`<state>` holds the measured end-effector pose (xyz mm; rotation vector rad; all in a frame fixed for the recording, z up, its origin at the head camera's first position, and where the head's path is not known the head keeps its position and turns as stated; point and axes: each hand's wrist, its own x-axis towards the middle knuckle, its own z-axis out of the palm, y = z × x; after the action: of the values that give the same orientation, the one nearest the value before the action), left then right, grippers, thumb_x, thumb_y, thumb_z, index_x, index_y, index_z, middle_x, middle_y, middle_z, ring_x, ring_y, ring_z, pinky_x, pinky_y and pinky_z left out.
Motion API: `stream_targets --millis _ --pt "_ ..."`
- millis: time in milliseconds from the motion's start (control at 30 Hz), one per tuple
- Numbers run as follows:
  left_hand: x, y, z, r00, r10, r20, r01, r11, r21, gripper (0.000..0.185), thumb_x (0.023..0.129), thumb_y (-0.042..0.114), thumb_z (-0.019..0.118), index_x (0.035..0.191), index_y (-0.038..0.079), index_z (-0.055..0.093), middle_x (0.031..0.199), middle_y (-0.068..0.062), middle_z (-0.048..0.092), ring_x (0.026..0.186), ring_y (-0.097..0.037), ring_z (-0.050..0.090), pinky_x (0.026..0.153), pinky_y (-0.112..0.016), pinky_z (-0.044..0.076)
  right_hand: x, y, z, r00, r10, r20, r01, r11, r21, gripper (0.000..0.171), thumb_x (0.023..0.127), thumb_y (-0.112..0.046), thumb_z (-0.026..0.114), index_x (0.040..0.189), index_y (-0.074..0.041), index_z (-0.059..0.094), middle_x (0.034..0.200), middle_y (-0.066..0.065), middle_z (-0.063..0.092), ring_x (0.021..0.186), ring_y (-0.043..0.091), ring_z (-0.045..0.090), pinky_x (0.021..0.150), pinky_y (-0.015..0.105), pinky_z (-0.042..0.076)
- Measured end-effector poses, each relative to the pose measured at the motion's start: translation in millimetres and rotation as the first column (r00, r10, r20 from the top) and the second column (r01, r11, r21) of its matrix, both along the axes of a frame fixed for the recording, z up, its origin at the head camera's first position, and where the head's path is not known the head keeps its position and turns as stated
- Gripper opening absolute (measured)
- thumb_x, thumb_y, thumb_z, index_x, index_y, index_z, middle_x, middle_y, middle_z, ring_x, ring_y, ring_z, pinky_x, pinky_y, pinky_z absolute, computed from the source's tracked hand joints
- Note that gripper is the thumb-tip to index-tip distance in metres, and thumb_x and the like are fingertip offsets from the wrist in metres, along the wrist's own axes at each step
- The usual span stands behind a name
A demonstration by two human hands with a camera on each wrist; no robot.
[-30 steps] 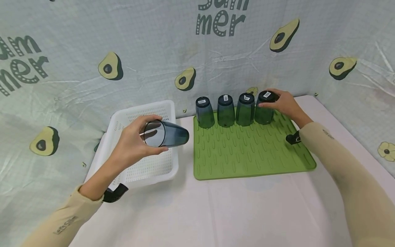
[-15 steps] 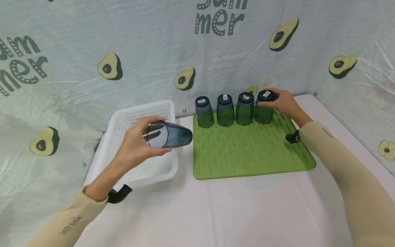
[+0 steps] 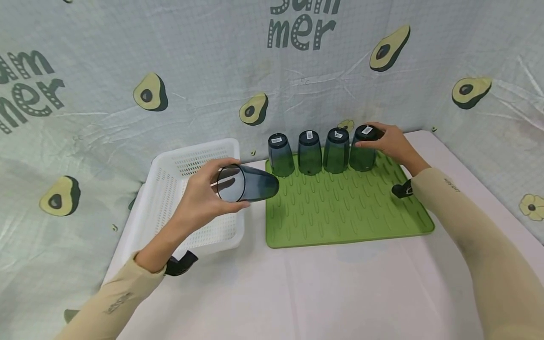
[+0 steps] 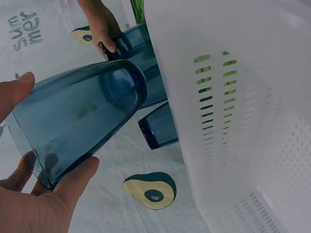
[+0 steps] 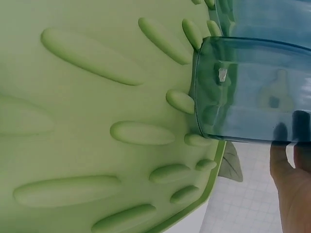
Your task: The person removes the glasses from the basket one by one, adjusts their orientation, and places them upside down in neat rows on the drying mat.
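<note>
My left hand (image 3: pixel 201 200) grips a blue-tinted drinking glass (image 3: pixel 260 184) near its rim. The glass lies on its side in the air, its base pointing right, between the basket and the mat's left edge. At the mat's back right corner, my right hand (image 3: pixel 393 144) holds another glass (image 3: pixel 363 158) by its upper part. That one stands upside down on the green ribbed mat (image 3: pixel 340 208), its rim against the ribs in the right wrist view. Three more upside-down glasses (image 3: pixel 309 153) line up to its left, with white labels on their bases.
A white perforated basket (image 3: pixel 235 236) stands left of the mat, its wall (image 4: pixel 184 97) close beside the held glass in the left wrist view. Behind the table (image 3: pixel 323 293) hangs a cloth (image 3: pixel 204 61) printed with avocados.
My left hand has carried its glass to the right, away from the basket and toward the mat. The right hand stays on the rightmost glass.
</note>
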<state>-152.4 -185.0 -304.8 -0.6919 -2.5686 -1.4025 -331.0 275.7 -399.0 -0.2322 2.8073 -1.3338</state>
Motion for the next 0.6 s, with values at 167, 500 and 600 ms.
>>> stream_targets --millis 167,500,600 --pt "-3.2 6.9 -2.0 1.000 -0.003 0.004 0.003 0.999 0.042 0.084 0.062 -0.008 0.093 0.137 0.001 0.056 0.132 -0.012 0.054 0.118 -0.031 0.062 0.099 -0.035 0.054 -0.4 0.9 -1.9 1.000 0.002 0.007 -0.001 1.000 -0.015 0.094 0.086 -0.047 0.081 0.160 -0.014 0.034 0.163 0.025 0.024 0.142 0.049 0.034 0.106 0.066 0.038" --pt "-6.5 19.4 -9.0 1.000 -0.024 0.002 0.024 0.993 0.117 0.085 0.062 -0.009 0.093 0.137 0.004 0.056 0.134 -0.010 0.054 0.121 -0.029 0.061 0.099 -0.034 0.054 1.2 1.4 -8.5 0.999 -0.016 -0.044 0.015 0.999 -0.031 0.089 0.087 -0.045 0.080 0.158 -0.014 0.038 0.145 0.025 0.048 0.118 0.037 0.052 0.094 0.056 0.045" --pt "-6.5 22.0 -11.5 0.999 -0.031 0.013 0.029 0.990 0.135 0.085 0.063 -0.008 0.093 0.138 0.006 0.056 0.136 -0.008 0.054 0.121 -0.026 0.062 0.100 -0.032 0.053 2.3 0.3 -9.4 0.998 -0.025 -0.055 0.023 0.999 -0.037 0.088 0.087 -0.045 0.079 0.158 -0.014 0.038 0.142 0.024 0.050 0.113 0.034 0.053 0.092 0.053 0.045"
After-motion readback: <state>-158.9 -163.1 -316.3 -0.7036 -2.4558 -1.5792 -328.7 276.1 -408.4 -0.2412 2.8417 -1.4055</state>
